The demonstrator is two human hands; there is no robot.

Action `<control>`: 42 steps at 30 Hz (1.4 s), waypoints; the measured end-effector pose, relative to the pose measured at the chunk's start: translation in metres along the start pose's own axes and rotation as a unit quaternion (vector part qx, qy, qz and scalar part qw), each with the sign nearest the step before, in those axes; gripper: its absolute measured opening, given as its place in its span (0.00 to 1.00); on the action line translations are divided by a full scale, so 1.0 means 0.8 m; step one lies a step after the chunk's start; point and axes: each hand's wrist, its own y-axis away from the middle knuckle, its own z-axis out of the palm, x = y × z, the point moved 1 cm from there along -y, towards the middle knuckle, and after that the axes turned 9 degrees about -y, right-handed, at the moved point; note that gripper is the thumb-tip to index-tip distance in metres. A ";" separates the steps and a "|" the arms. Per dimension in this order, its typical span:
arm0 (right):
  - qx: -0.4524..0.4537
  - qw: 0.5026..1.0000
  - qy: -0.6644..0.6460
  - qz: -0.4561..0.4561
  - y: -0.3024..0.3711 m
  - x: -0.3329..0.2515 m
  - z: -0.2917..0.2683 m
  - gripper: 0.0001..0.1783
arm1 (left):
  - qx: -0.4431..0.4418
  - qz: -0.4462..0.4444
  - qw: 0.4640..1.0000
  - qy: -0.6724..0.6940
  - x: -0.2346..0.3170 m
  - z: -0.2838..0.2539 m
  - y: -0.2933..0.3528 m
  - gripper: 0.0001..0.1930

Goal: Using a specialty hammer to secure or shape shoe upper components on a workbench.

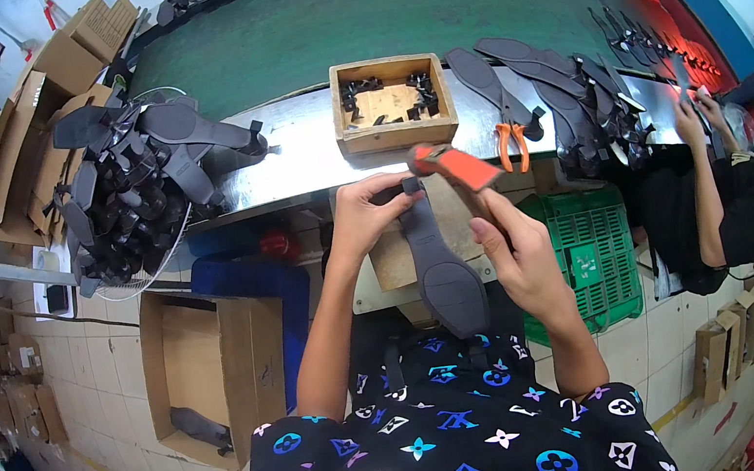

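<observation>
A dark grey shoe sole [449,273] points with its broad toe end toward me, over a board [390,258]. My left hand [364,218] pinches its narrow far end, where a small black piece stands up. In my right hand [531,260] is a hammer [467,168] with an orange-red head, raised just right of the sole's far end and apart from it. My fingers are closed round its handle. A wooden box [445,124] with small black parts sits on the metal bench edge beyond my hands. Pliers [510,143] with orange handles lie right of it.
A wire basket [154,261] heaped with soles stands at left; more soles [561,88] lie at right. A green conveyor belt [268,46] runs behind. Below are a cardboard box [256,373] and a green crate [587,252]. A co-worker [726,200] works at the right.
</observation>
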 end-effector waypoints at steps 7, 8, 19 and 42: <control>-0.006 1.000 -0.004 -0.002 0.003 -0.016 0.012 0.20 | -0.009 -0.004 1.000 0.007 0.011 -0.003 -0.001 0.12; -0.021 1.000 0.011 0.005 -0.002 -0.010 0.013 0.20 | -0.010 -0.004 1.000 0.008 0.012 -0.002 0.000 0.12; 0.015 0.994 0.067 -0.088 -0.003 -0.031 -0.002 0.18 | -0.014 0.002 0.988 -0.155 0.007 0.002 0.013 0.46; 0.012 0.995 0.057 -0.086 0.027 -0.003 0.016 0.20 | 0.018 0.046 0.938 -0.344 -0.012 0.013 0.025 0.23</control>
